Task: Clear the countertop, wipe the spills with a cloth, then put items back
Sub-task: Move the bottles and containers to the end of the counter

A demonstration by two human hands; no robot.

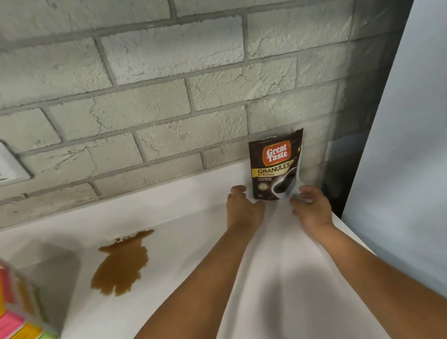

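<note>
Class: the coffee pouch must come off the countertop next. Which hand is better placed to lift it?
Either, narrowly the right hand: its fingers already reach the pouch's lower corner. The left hand sits beside the other corner.

Head view, close above countertop (164,206), facing wall (144,65)

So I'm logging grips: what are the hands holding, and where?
Both hands, left and right, are at the brown coffee-granule pouch's bottom corners; actual grip cannot be told.

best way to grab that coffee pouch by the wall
Pinch the coffee pouch by its two lower side edges, coming from the front, since its back stands against the brick wall. The left hand and right hand already flank its base, fingers at the corners.
</note>
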